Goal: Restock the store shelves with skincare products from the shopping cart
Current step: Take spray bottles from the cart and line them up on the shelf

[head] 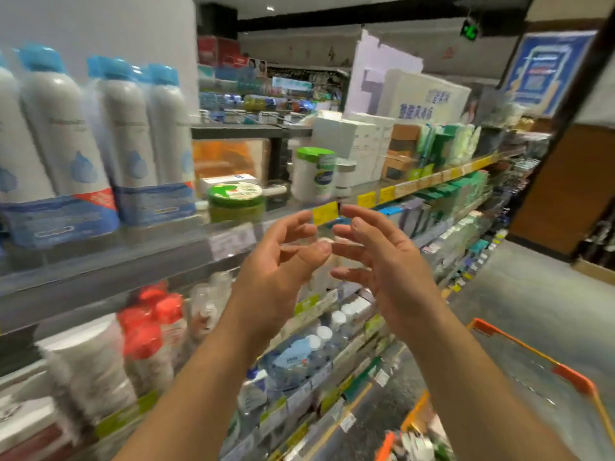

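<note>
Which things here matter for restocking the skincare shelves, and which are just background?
Job: left hand, right hand, both empty; green-lidded jar; white tub; shelf; orange cart.

Background: blue poster; green exit sign.

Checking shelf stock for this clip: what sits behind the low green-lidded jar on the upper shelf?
Behind the green-lidded jar lies a flat white box, with orange packaging further back. The jar covers the box's lower front, and blur hides its label. Both hands hover empty below.

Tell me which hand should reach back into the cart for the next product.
Right. The right hand is empty and on the side of the cart, at lower right. The left hand, also empty, is nearer the shelf.
</note>
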### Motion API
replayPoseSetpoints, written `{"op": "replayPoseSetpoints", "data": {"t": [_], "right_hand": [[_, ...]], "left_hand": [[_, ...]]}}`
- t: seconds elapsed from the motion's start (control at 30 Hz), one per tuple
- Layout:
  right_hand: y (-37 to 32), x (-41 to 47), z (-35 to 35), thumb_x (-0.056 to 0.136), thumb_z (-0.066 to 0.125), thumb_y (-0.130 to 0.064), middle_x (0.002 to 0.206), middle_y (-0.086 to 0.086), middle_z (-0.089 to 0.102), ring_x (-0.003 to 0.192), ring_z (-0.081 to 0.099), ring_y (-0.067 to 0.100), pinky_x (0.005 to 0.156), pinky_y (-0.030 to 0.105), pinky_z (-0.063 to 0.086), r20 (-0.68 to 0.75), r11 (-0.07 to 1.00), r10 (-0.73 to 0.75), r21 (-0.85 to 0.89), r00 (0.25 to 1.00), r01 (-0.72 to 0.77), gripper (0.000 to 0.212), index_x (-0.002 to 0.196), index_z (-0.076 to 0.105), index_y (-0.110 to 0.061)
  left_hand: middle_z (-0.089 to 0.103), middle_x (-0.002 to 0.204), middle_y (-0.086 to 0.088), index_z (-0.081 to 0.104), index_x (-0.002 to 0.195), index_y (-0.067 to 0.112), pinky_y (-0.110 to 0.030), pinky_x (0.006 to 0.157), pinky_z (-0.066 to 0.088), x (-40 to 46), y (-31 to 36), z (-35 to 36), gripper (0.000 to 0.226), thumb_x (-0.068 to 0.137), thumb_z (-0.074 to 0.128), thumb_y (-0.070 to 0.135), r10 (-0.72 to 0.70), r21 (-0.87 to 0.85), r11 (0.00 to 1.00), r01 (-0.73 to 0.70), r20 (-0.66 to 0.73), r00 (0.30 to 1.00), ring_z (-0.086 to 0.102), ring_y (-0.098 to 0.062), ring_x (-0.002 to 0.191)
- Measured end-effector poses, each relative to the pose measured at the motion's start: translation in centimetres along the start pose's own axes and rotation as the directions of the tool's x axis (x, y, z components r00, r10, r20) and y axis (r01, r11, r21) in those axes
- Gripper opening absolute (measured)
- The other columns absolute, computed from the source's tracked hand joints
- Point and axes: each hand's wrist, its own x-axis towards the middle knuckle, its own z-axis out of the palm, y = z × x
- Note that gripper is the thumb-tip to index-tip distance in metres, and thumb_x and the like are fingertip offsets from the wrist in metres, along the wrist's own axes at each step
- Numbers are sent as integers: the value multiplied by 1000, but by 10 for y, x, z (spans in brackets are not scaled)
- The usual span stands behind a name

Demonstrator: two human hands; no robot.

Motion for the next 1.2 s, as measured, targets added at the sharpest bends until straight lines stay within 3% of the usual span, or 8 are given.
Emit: {"op": "replayPoseSetpoints", "data": {"t": [0.17, 0.3, 0.47, 0.57, 0.77, 1.0, 1.1, 1.2], "right_hand": [[6, -47, -105, 91, 73, -40, 116, 6, 72, 115, 68, 31, 89, 57, 58, -152, 998, 58, 42, 987, -52, 22, 113, 76, -36], [14, -86, -180, 90, 72, -42, 109, -1, 72, 107, 68, 22, 77, 47, 58, -265, 996, 89, 53, 960, -78, 24, 113, 76, -39], [29, -129, -254, 90, 68, -42, 119, 2, 72, 110, 69, 21, 80, 48, 58, -404, 986, 163, 87, 900, -140, 27, 116, 74, -41], [44, -155, -287, 94, 66, -39, 122, 1, 71, 113, 69, 21, 84, 50, 62, -476, 976, 219, 107, 852, -192, 24, 117, 74, -42], [74, -189, -330, 100, 60, -39, 122, -3, 71, 115, 68, 19, 89, 52, 61, -563, 945, 324, 162, 760, -283, 20, 113, 73, -49], [108, -190, -352, 101, 61, -35, 125, -1, 69, 115, 67, 19, 83, 48, 59, -666, 906, 415, 241, 620, -348, 24, 123, 70, -41], [120, -185, -361, 99, 63, -36, 123, -1, 71, 115, 67, 22, 95, 59, 57, -708, 879, 458, 274, 537, -389, 22, 120, 70, -42], [134, -175, -372, 100, 62, -34, 108, -3, 77, 110, 70, 22, 100, 66, 50, -739, 860, 479, 289, 474, -420, 20, 116, 71, -42]], "left_hand": [[67, 125, 14, 62, 125, 44, -36, 90, 57, -2, -16, 99, 66, 62, 70, 63, -52, -1, 999, 52, 152, 987, 67, -6, 111], [68, 121, 17, 63, 123, 44, -37, 91, 56, -13, -39, 171, 67, 59, 71, 63, -128, 10, 992, 129, 242, 962, 68, -7, 109], [67, 120, 16, 62, 128, 36, -35, 92, 55, -36, -71, 241, 79, 55, 70, 65, -228, 61, 974, 220, 310, 923, 67, -2, 106], [67, 122, 20, 63, 125, 43, -37, 92, 57, -50, -90, 269, 74, 56, 71, 66, -297, 109, 955, 276, 350, 889, 68, 3, 103], [64, 126, 23, 60, 129, 46, -39, 96, 57, -62, -117, 299, 67, 65, 72, 64, -419, 200, 908, 368, 398, 816, 65, 9, 104], [65, 124, 26, 60, 128, 49, -45, 97, 56, -37, -165, 318, 79, 53, 70, 74, -521, 263, 854, 449, 428, 739, 65, 2, 107], [64, 125, 24, 61, 127, 47, -43, 97, 56, -22, -184, 330, 81, 51, 71, 73, -565, 251, 823, 509, 448, 693, 65, -1, 110], [62, 128, 20, 60, 132, 42, -42, 95, 57, -9, -204, 338, 71, 66, 78, 64, -590, 263, 803, 535, 484, 647, 64, -1, 111]]}}
